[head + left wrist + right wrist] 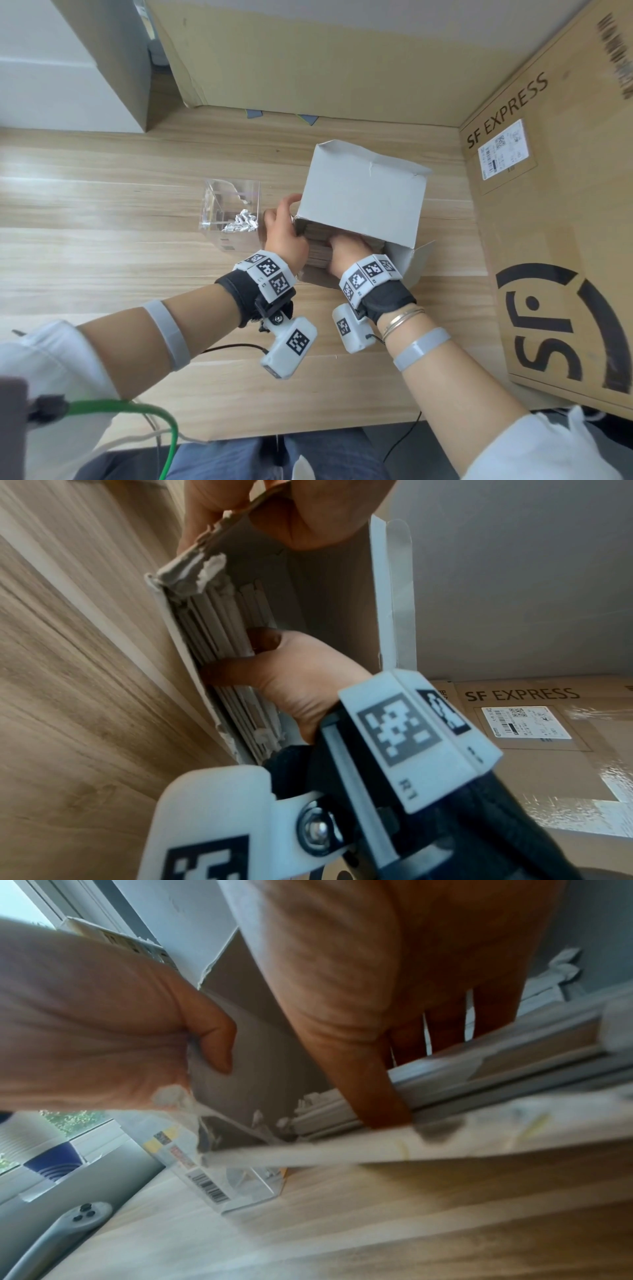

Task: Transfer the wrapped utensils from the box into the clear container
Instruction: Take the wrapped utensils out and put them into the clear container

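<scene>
Two hands worked at the white box (363, 195), which lay on the wooden table (102, 212) at about one o'clock from the person, its open mouth turned toward them. The left hand (284, 229) pinched the mouth's left edge, thumb inside and fingers outside, and steadied it. The right hand (346, 248) reached into the mouth at the box's six o'clock side, fingers curled round a bunch of the wrapped utensils (219, 626). The left wrist view showed its thumb across the sticks; how many it held could not be told.

My judgement of the step: a bunch was being gathered for lifting out. To do it well, the left hand should keep the thin card wall from folding while the right closes on a small bundle only, then draws it straight out along the length of the sticks, so that the crumpled paper ends do not snag on the flap (411, 263).

By size, the box came first: it looked well filled, with long paper-wrapped sticks packed side by side, lying along its depth. The clear container (233, 205) stood just beside the left hand, at the box's nine o'clock. It was far smaller and open at the top. A few wrapped pieces showed inside near its right wall; much room seemed left.
</scene>
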The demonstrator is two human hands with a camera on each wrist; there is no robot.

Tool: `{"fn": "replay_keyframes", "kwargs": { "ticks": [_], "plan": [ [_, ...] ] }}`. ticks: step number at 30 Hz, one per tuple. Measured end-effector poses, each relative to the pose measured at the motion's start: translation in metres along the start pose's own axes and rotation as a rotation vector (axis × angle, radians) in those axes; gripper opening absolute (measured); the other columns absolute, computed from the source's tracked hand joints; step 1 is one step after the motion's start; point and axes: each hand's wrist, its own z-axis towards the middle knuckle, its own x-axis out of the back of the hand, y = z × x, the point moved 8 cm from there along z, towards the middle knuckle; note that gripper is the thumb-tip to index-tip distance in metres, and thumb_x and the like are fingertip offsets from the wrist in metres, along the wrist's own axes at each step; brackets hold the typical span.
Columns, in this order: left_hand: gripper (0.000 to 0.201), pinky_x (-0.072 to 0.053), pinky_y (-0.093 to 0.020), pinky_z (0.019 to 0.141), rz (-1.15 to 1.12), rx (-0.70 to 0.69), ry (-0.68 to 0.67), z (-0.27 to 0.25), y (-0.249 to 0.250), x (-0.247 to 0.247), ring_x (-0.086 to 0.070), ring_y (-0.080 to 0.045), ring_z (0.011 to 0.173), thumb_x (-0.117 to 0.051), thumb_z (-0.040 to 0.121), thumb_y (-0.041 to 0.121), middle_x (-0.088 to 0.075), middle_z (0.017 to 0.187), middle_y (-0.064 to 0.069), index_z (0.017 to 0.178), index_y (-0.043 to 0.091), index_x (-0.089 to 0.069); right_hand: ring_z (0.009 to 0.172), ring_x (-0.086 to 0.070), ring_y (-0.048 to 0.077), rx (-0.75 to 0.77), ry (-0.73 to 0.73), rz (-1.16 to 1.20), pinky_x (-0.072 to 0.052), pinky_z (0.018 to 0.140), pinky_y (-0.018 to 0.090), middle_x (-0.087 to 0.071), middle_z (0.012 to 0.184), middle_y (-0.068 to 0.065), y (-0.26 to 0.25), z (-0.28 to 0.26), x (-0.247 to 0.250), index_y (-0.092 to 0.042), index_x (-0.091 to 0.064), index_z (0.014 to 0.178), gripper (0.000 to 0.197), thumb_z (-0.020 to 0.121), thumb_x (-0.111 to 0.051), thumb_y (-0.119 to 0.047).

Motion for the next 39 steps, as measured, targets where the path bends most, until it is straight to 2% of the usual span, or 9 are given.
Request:
{"fn": "replay_keyframes", "kwargs": {
  "ticks": [6,12,15,18,21,25,28,32,39],
  "plan": [
    [0.073,-0.023,-0.001,0.073,0.001,-0.006,-0.007,0.0,0.002,0.0,-0.036,-0.012,0.086,-0.031,0.077,-0.017,-0.032,0.132,-0.016,0.138,0.022,-0.034,0.114,-0.059,0.029,0.002,-0.08,0.027,-0.048,0.091,0.033,-0.061,0.122,0.012,-0.004,-0.004,-0.007,-0.008,-0.058,0.119,0.034,0.085,-0.059,-0.012],
    [0.079,-0.022,-0.002,0.08,0.033,-0.007,-0.025,0.003,0.001,-0.001,-0.04,-0.015,0.104,-0.034,0.076,-0.017,-0.032,0.135,-0.015,0.143,0.024,-0.027,0.112,-0.058,0.032,0.039,-0.044,0.047,-0.047,0.091,0.034,-0.062,0.12,0.016,-0.005,-0.006,0.004,-0.003,-0.061,0.112,0.026,0.086,-0.057,-0.01],
    [0.077,-0.024,-0.014,0.096,0.054,0.003,-0.025,0.006,0.001,-0.001,-0.035,-0.022,0.129,-0.038,0.078,-0.015,-0.031,0.141,-0.014,0.145,0.02,-0.023,0.108,-0.06,0.033,0.054,0.009,0.083,-0.047,0.085,0.032,-0.064,0.115,0.017,-0.005,-0.006,0.016,-0.003,-0.062,0.107,0.023,0.086,-0.054,-0.01],
    [0.076,-0.031,-0.026,0.106,0.028,0.004,-0.009,0.008,0.002,0.001,-0.036,-0.024,0.132,-0.038,0.077,-0.017,-0.036,0.142,-0.014,0.144,0.017,-0.025,0.102,-0.061,0.033,0.053,0.042,0.163,-0.044,0.078,0.03,-0.066,0.108,0.017,-0.003,-0.007,0.029,-0.005,-0.06,0.103,0.02,0.086,-0.049,-0.009],
    [0.067,-0.045,-0.034,0.098,-0.057,0.004,0.004,0.005,0.003,0.002,-0.05,-0.026,0.122,-0.037,0.081,-0.017,-0.045,0.139,-0.013,0.14,0.013,-0.027,0.094,-0.061,0.029,0.102,0.057,0.24,-0.038,0.072,0.026,-0.067,0.098,0.01,-0.005,-0.009,0.038,-0.016,-0.056,0.086,0.012,0.088,-0.047,-0.009],
    [0.047,-0.047,-0.033,0.079,0.092,0.041,-0.03,0.006,-0.002,0.001,-0.059,-0.03,0.109,-0.038,0.088,-0.007,-0.054,0.133,-0.013,0.132,0.006,-0.03,0.082,-0.055,0.015,0.123,0.101,0.463,-0.043,0.078,0.025,-0.066,0.084,-0.002,-0.004,-0.011,0.048,-0.023,-0.057,0.074,0.015,0.087,-0.058,-0.016],
    [0.043,-0.049,-0.039,0.084,0.183,0.065,-0.055,0.008,-0.005,0.001,-0.06,-0.034,0.106,-0.038,0.09,-0.002,-0.058,0.127,-0.017,0.132,0.004,-0.032,0.071,-0.054,0.016,0.093,0.164,0.6,-0.037,0.07,0.023,-0.055,0.063,-0.008,0.0,-0.01,0.054,-0.025,-0.042,0.057,0.036,0.082,-0.068,-0.022],
    [0.044,-0.05,-0.045,0.091,0.21,0.09,-0.086,0.01,-0.008,0.001,-0.059,-0.033,0.109,-0.039,0.091,0.001,-0.057,0.127,-0.017,0.134,0.005,-0.033,0.06,-0.059,0.011,0.06,0.2,0.783,-0.04,0.06,0.023,-0.05,0.055,-0.009,0.002,-0.009,0.059,-0.022,-0.039,0.058,0.039,0.082,-0.069,-0.03],
    [0.062,-0.047,-0.033,0.087,0.254,0.013,-0.119,0.009,0.006,0.005,-0.056,-0.033,0.117,-0.038,0.09,0.001,-0.051,0.137,-0.016,0.148,0.013,-0.019,0.058,-0.046,0.019,0.052,0.354,0.891,-0.04,0.055,0.022,-0.046,0.057,0.003,0.0,-0.014,0.081,-0.013,-0.041,0.057,0.043,0.088,-0.06,-0.037]
  ]
}}
